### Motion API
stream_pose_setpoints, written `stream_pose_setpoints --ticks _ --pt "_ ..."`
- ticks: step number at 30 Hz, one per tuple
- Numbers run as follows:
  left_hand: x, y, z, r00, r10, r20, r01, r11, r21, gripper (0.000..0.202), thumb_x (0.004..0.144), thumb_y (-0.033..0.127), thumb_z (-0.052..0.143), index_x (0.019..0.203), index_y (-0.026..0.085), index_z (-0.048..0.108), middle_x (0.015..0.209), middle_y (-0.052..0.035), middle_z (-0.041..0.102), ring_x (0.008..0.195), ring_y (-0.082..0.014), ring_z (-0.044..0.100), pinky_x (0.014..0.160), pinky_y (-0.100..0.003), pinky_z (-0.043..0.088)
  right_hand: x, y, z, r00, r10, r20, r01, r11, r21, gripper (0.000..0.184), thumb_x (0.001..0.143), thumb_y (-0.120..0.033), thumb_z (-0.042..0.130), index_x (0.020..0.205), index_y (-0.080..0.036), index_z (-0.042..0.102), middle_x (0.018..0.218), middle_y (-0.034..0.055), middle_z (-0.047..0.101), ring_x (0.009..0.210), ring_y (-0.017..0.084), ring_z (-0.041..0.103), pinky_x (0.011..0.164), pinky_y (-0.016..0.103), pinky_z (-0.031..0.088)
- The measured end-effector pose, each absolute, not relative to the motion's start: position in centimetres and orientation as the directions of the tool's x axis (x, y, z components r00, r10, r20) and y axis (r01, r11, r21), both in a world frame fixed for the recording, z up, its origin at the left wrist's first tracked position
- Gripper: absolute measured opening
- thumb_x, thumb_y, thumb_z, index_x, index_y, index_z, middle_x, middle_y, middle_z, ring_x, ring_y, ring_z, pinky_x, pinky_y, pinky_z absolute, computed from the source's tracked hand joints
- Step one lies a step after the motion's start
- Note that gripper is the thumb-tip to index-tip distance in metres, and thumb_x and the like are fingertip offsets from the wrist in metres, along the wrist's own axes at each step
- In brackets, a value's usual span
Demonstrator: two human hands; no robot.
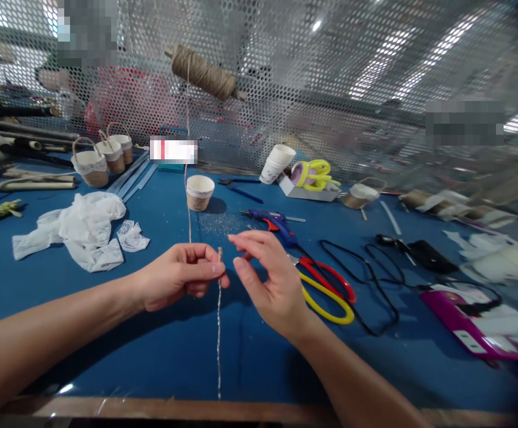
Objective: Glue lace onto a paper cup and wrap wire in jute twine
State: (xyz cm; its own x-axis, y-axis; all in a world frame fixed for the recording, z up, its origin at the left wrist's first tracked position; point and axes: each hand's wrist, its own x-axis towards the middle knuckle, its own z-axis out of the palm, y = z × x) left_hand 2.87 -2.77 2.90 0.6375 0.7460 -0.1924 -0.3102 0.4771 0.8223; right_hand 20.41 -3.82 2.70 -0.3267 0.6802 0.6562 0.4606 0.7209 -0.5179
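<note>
Between thumb and fingers, my left hand (191, 272) pinches a thin piece of twine (219, 339), whose short end pokes up above the grip and whose length hangs down towards the table's front edge. Just to the right, my right hand (270, 279) is held apart from the twine, fingers spread and nothing in them. Behind my left hand another strand runs up to a twine spool (203, 72) on the mesh. A small twine-wrapped cup with a lace rim (200, 193) stands beyond my hands. Scissors with red and yellow handles (325, 291) lie partly behind my right hand.
White lace (78, 229) is heaped at the left, with several handled baskets (91, 169) behind it. A blue glue gun (274, 223), pliers (243, 187) and stacked paper cups (277, 163) lie farther back. A black cable leads to a purple power strip (468, 330).
</note>
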Motion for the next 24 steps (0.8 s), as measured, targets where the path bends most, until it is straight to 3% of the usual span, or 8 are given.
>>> stream_pose_setpoints --ticks 6,11,24 --pt "2.96 -2.75 3.02 0.585 0.784 -0.210 -0.286 0.442 0.850 0.027 0.066 0.030 0.073 0.063 0.013 0.052 0.058 -0.0002 0.062 0.039 -0.0009 0.030 0.043 -0.020 0.017 20.38 -3.91 2.49 -0.383 0.613 0.691 0.515 0.763 -0.391 0.033 0.083 -0.012 0.048 0.113 -0.023 0.056 0.106 0.0083 0.055 0.099 0.021 0.054 0.084 0.042 0.049" --pt "3.08 -2.72 3.04 0.544 0.808 -0.228 -0.257 0.419 0.871 0.030 0.062 0.032 0.075 0.061 0.013 0.051 0.055 0.0007 0.060 0.039 -0.0008 0.031 0.042 -0.020 0.016 20.37 -3.90 2.49 -0.412 0.600 0.686 0.537 0.768 -0.349 0.033 0.083 -0.012 0.048 0.112 -0.023 0.057 0.106 0.0087 0.055 0.098 0.021 0.054 0.083 0.042 0.049" --pt "3.00 -2.74 2.90 0.525 0.820 -0.227 -0.235 0.396 0.887 0.031 0.062 0.033 0.075 0.062 0.013 0.051 0.056 0.0014 0.059 0.040 -0.0006 0.032 0.043 -0.021 0.015 20.24 -3.99 2.49 -0.386 0.616 0.686 0.498 0.766 -0.407 0.029 0.083 -0.010 0.048 0.108 -0.022 0.058 0.104 0.0086 0.056 0.096 0.020 0.056 0.083 0.040 0.049"
